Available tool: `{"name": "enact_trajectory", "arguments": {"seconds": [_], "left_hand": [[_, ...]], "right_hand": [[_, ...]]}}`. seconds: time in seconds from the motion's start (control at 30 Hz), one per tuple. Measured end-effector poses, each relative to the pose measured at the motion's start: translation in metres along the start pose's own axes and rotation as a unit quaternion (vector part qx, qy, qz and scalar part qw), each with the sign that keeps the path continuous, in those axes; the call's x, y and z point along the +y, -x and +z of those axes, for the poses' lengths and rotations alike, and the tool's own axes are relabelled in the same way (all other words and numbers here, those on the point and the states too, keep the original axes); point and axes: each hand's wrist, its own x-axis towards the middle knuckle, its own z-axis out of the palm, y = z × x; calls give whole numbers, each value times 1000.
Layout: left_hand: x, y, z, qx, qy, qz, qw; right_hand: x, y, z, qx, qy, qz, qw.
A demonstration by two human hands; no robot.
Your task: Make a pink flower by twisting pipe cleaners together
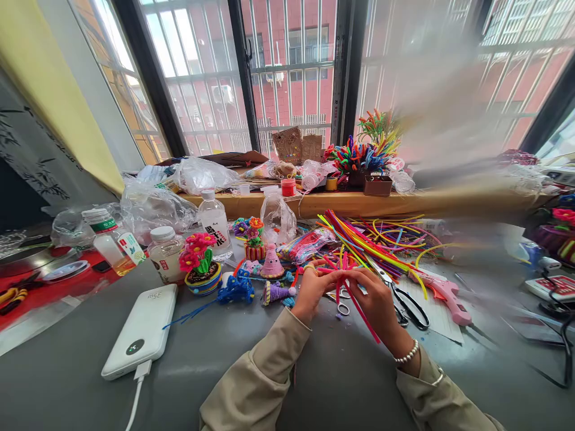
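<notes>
My left hand (312, 290) and my right hand (371, 296) meet over the middle of the grey table, both closed on pink pipe cleaners (367, 320). Several pink stems fan out above the fingertips, and one long end slants down below my right hand. How the stems join is hidden by my fingers. Just beyond my hands stands a pink cone-shaped figure (272, 263). A purple cone figure (276, 293) lies left of my left hand. Black-handled scissors (411, 308) rest to the right of my right hand, and small scissors (343, 308) lie between my wrists.
A pink glue gun (449, 299) lies at the right on paper. Loose colourful pipe cleaners (359, 239) spread behind my hands. At left are a white power bank (144, 329) with a cable, a potted pipe-cleaner flower (200, 266) and bottles (213, 221). The right side is blurred.
</notes>
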Motion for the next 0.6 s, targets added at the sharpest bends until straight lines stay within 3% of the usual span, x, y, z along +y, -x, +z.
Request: {"name": "enact_trajectory", "arguments": {"seconds": [0.3, 0.6], "left_hand": [[2, 1, 0, -1, 8, -16, 1000], [4, 2, 1, 20, 7, -25, 999]], "right_hand": [[4, -2, -3, 10, -32, 38, 999], [1, -1, -3, 16, 15, -35, 999]]}}
